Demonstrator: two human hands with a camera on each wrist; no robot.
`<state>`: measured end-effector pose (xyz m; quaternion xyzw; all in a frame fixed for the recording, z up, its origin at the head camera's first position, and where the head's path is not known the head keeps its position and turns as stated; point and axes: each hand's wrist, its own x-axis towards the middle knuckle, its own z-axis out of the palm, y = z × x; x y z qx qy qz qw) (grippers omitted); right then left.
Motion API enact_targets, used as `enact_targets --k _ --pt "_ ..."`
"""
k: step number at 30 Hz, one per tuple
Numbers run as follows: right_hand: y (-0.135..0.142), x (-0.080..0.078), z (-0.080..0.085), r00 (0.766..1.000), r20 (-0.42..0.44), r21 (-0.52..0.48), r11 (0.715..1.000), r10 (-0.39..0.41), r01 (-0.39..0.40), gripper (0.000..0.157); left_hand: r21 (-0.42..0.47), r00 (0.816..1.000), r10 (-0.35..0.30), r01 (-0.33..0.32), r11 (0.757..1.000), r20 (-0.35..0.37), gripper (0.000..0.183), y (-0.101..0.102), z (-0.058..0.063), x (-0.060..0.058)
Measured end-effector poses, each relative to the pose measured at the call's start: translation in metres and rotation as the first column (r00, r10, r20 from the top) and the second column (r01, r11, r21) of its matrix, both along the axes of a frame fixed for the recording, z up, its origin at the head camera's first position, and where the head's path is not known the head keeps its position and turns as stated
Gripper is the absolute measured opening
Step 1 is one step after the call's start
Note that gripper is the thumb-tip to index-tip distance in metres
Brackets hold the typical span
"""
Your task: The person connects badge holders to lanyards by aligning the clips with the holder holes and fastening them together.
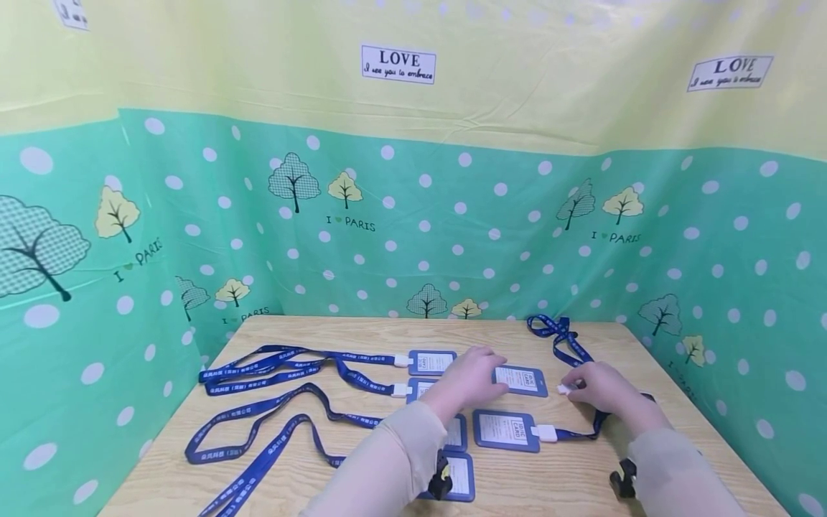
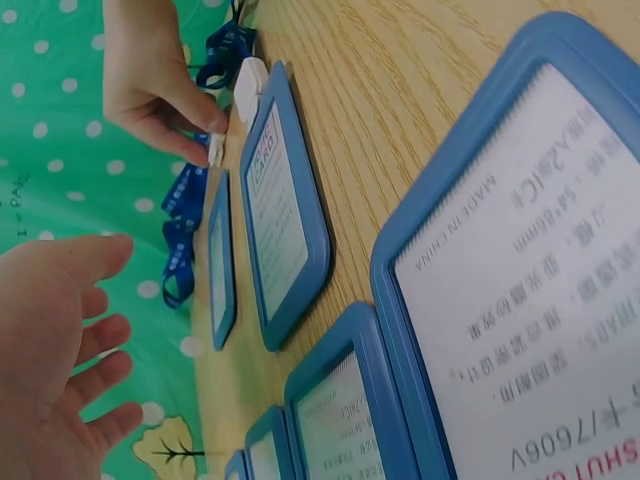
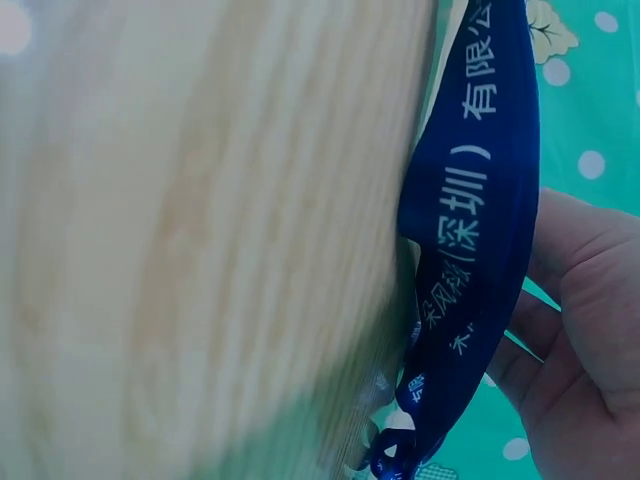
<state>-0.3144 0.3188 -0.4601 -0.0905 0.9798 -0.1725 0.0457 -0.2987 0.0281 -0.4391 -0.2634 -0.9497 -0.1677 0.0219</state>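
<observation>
My right hand [image 1: 601, 388] pinches the white plastic clip [image 1: 564, 390] of a blue printed lanyard [image 1: 570, 348] between thumb and fingertips. Just left of that clip lies a blue-framed card holder [image 1: 522, 380], flat on the table. Over its left end my left hand [image 1: 468, 375] hovers. In the left wrist view the left hand [image 2: 60, 350] has loosely bent, spread fingers with nothing between them. Another lanyard strap [image 3: 470, 220] crosses the right wrist view in front of the right hand [image 3: 590, 330]; its fingertips are hidden there.
Nearer me lies a card holder [image 1: 507, 431] with its white clip [image 1: 544, 433] and lanyard attached. Several more holders [image 1: 431, 362] lie in a column at the left, their blue lanyards [image 1: 258, 370] looped across the wooden table [image 1: 174, 438]. A patterned curtain [image 1: 362, 258] encloses the table.
</observation>
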Motion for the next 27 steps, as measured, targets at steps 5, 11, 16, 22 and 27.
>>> enact_targets --k 5,11,16,22,27 --pt "-0.004 0.005 0.001 1.000 0.005 -0.011 1.000 0.007 -0.007 0.022 -0.012 1.000 -0.008 0.008 1.000 -0.008 0.056 -0.003 0.000 0.001" --pt "-0.008 0.011 0.003 1.000 0.009 -0.016 1.000 0.017 -0.017 0.021 -0.020 1.000 -0.017 0.017 1.000 -0.006 0.055 -0.008 0.000 0.003" --pt "-0.012 0.015 0.003 1.000 0.013 -0.010 1.000 0.015 -0.015 0.023 -0.031 1.000 -0.027 0.027 0.999 0.003 0.055 -0.010 -0.001 0.006" --pt "-0.014 0.018 0.003 1.000 0.009 -0.006 1.000 0.014 -0.014 0.024 -0.043 0.999 -0.038 0.039 0.998 0.008 0.054 -0.011 -0.002 0.007" --pt "-0.013 0.017 0.001 1.000 0.016 -0.023 1.000 0.002 -0.001 0.023 -0.029 0.998 -0.057 0.058 0.998 0.006 0.055 -0.009 0.000 0.004"
